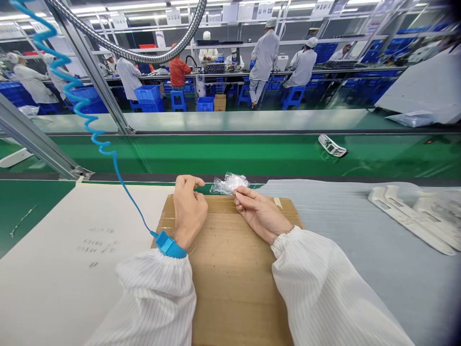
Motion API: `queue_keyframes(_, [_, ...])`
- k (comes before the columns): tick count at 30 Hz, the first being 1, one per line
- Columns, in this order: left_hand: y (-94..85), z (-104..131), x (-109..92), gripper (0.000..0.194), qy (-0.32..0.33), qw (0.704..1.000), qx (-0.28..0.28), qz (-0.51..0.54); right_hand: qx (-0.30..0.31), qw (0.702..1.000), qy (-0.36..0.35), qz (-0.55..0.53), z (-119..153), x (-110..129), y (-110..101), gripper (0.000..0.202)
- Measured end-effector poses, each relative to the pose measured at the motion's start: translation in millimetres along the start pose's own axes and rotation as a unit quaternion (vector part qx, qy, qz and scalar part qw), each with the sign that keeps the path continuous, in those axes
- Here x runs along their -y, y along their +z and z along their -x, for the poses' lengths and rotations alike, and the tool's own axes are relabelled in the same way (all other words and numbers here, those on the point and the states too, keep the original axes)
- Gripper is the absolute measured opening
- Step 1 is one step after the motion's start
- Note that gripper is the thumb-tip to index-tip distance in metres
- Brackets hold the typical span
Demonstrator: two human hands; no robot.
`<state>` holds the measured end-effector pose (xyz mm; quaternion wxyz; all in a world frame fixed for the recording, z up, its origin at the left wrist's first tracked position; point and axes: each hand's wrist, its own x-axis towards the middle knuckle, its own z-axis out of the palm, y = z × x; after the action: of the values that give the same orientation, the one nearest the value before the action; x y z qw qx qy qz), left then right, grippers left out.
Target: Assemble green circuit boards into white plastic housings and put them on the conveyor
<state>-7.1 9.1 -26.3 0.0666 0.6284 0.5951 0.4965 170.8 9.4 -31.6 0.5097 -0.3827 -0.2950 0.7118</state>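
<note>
Over the far left part of a brown cardboard sheet [234,278] is my left hand [190,209], its fingers bent, with a gap between thumb and forefinger and nothing visible in them. A blue wrist strap [170,245] circles that wrist, joined to a coiled blue cord [77,91]. My right hand [261,211] is closed in a pinch above the sheet's far edge. Its fingertips overlap the near edge of a crumpled clear plastic wrap [229,182]; whether they grip the wrap or some small piece is unclear.
White curved plastic parts [414,218] lie on grey foam sheeting [334,269] at right. White paper [72,250] covers the left side. Beyond runs a green conveyor belt [223,154] carrying a white and dark part [332,145]. A metal post [90,62] rises at left; people work farther back.
</note>
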Motion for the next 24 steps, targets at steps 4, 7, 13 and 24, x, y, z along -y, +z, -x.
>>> queue_keyframes(4, [-1.2, -0.6, 0.7, 0.037, 0.003, 1.0, -0.003, -0.009, -0.01, 1.0, -0.004, -0.014, -0.5, -0.7, -0.6, 0.031])
queue_keyframes(7, [-3.4, -1.4, 0.5, 0.035, 0.004, 1.0, -0.006, -0.01, -0.009, 1.0, -0.014, -0.023, -0.1, -1.5, -0.2, 0.034])
queue_keyframes(13, [-3.4, -3.4, 0.6, 0.032, -0.011, 1.0, -0.008, -0.008, 0.006, 0.999, -0.018, -0.041, -3.1, -4.3, -0.7, 0.037])
queue_keyframes(24, [-7.5, -3.4, -4.7, 0.024, -0.008, 0.998, 0.006, -0.054, 0.02, 0.998, -0.01, -0.058, -1.0, -2.5, 0.6, 0.037])
